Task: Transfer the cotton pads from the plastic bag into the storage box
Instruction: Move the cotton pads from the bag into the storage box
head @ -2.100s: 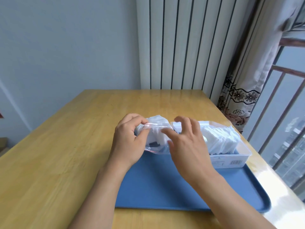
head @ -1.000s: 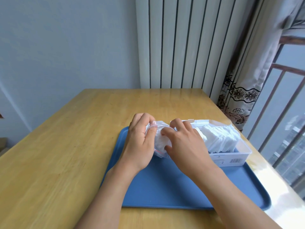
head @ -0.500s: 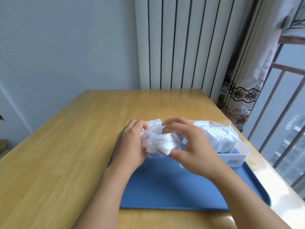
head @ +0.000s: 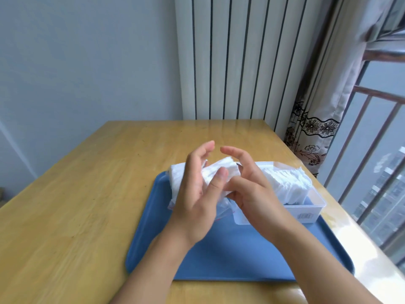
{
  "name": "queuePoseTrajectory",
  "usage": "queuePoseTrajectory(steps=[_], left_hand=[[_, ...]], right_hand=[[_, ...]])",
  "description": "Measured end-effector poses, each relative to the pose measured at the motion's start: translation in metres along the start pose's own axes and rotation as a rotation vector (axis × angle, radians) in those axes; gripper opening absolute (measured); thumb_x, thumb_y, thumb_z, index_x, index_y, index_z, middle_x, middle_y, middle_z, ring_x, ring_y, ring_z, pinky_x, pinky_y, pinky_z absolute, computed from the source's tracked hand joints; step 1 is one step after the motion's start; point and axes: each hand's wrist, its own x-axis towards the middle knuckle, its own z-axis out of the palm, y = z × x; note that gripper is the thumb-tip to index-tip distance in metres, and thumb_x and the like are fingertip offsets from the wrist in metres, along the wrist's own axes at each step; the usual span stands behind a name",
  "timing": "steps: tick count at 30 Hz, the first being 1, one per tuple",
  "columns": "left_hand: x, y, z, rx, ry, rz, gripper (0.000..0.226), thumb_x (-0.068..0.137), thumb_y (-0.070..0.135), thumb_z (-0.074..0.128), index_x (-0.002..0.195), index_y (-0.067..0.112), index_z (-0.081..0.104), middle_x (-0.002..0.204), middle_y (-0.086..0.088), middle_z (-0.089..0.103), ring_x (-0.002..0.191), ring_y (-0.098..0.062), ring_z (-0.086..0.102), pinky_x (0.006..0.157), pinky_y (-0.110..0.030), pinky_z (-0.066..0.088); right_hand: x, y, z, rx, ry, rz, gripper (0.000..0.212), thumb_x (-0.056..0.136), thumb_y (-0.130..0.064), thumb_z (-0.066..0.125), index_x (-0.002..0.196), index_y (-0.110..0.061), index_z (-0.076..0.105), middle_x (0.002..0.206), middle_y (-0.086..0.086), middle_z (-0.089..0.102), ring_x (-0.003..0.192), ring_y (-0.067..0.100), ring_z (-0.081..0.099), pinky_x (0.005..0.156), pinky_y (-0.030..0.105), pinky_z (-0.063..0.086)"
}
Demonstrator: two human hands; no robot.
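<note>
From the head camera, a blue tray [head: 230, 255] sits on a wooden worktop [head: 76, 205]. Above it, the left hand [head: 197, 194] and right hand [head: 252, 189] together grip a wad of cotton pads [head: 221, 170] half out of the plastic bag [head: 177, 183]. The storage box [head: 311, 205], partly filled, lies just right. Pinching the stack firmly should keep it together.

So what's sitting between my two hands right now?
In the head view, a bunch of white cotton pads sits between the left hand and right hand, half out of the plastic bag.
</note>
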Motion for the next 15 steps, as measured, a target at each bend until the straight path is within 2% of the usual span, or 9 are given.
queuePoseTrajectory(steps=[1,2,3,5,6,8,10,13,15], left_hand=[[-0.001,0.000,0.005,0.011,-0.008,0.000,0.050,0.096,0.047,0.048,0.143,0.032,0.038,0.150,0.019,0.042,0.142,0.007,0.032,0.115,-0.018,0.032],[-0.001,-0.001,0.008,0.021,-0.014,0.000,0.046,0.100,0.042,0.045,0.144,0.031,0.037,0.150,0.020,0.041,0.142,0.010,0.031,0.114,-0.015,0.031],[-0.001,-0.001,0.010,0.024,-0.015,-0.001,0.045,0.102,0.038,0.042,0.145,0.029,0.037,0.150,0.021,0.040,0.141,0.011,0.031,0.112,-0.011,0.030],[0.000,-0.002,0.011,-0.001,0.001,-0.010,0.044,0.101,0.034,0.041,0.145,0.026,0.039,0.146,0.022,0.042,0.137,0.012,0.036,0.108,-0.009,0.032],[0.000,-0.003,0.012,-0.021,0.023,-0.018,0.042,0.100,0.032,0.043,0.142,0.028,0.042,0.142,0.020,0.046,0.134,0.008,0.041,0.108,-0.014,0.035],[0.001,-0.005,0.012,-0.071,0.082,-0.053,0.035,0.100,0.028,0.048,0.134,0.034,0.049,0.132,0.012,0.055,0.123,-0.006,0.056,0.103,-0.027,0.046],[0.003,-0.008,0.011,-0.118,0.152,-0.098,0.026,0.099,0.027,0.051,0.124,0.035,0.055,0.125,0.003,0.063,0.112,-0.015,0.064,0.094,-0.033,0.053],[0.008,-0.012,0.007,-0.228,0.287,-0.182,0.027,0.091,0.033,0.057,0.118,0.035,0.060,0.131,-0.005,0.062,0.118,-0.021,0.064,0.099,-0.044,0.053],[0.011,-0.012,0.004,-0.361,0.323,-0.262,0.036,0.086,0.030,0.060,0.122,0.031,0.061,0.135,-0.010,0.061,0.124,-0.029,0.061,0.106,-0.050,0.049]], right_hand=[[-0.001,0.001,0.002,-0.034,-0.005,-0.005,0.062,0.075,-0.016,0.054,0.131,-0.041,0.054,0.101,0.008,0.065,0.088,0.019,0.065,0.081,0.026,0.051],[-0.001,0.002,0.003,-0.046,-0.009,-0.004,0.065,0.073,-0.022,0.055,0.132,-0.048,0.051,0.115,0.008,0.068,0.107,0.022,0.066,0.095,0.034,0.051],[-0.001,0.004,0.004,-0.048,-0.014,0.002,0.068,0.070,-0.028,0.055,0.133,-0.053,0.049,0.126,0.007,0.067,0.125,0.026,0.059,0.108,0.044,0.045],[0.001,0.006,0.004,-0.036,-0.010,0.014,0.070,0.068,-0.033,0.054,0.133,-0.058,0.048,0.135,0.006,0.063,0.133,0.031,0.053,0.114,0.052,0.039],[0.002,0.007,0.004,0.007,-0.003,0.025,0.068,0.071,-0.032,0.055,0.134,-0.056,0.049,0.133,0.005,0.063,0.128,0.029,0.057,0.111,0.049,0.044],[0.006,0.005,0.003,0.165,0.041,0.038,0.061,0.077,-0.027,0.054,0.135,-0.044,0.053,0.119,0.000,0.067,0.108,0.019,0.069,0.091,0.036,0.055],[0.010,0.003,-0.002,0.265,0.137,0.028,0.054,0.078,-0.027,0.054,0.132,-0.031,0.057,0.101,0.000,0.068,0.086,0.015,0.071,0.075,0.029,0.056],[0.016,0.002,-0.005,0.254,0.243,0.050,0.044,0.081,-0.034,0.061,0.124,-0.024,0.060,0.083,-0.004,0.068,0.069,0.012,0.068,0.065,0.027,0.056],[0.016,0.003,-0.004,0.198,0.276,0.084,0.035,0.086,-0.039,0.064,0.117,-0.023,0.061,0.086,0.000,0.068,0.068,0.013,0.068,0.065,0.028,0.054]])
